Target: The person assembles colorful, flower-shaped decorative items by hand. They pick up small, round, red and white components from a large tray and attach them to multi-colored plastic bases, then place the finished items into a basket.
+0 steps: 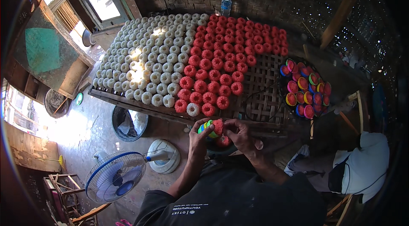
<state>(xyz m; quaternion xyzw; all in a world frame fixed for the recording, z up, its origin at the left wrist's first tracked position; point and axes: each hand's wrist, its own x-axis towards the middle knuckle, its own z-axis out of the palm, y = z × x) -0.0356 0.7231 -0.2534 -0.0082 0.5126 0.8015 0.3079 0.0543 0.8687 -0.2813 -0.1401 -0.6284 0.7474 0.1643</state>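
Observation:
My left hand (198, 135) is closed round a small stack of green, yellow and blue moulds (205, 128). A red grainy clump (218, 127) shows at the stack's right end. At that clump's edge, the fingers of my right hand (239, 135) are pinched together. Below both hands is a dark bowl (219, 150) with some red material in it, partly hidden. Just ahead, red ring-shaped pieces (208, 97) stand in rows on a woven rack (263, 83), beside many rows of white ring-shaped pieces (164, 57). One white ring sits among the front reds.
Right of the rack, a round tray holds several coloured moulds with red filling (300, 98). A water bottle (226, 6) stands behind the rack. At left are a fan (121, 179) and a dark tub (130, 136). A person in a white top (362, 164) is at right.

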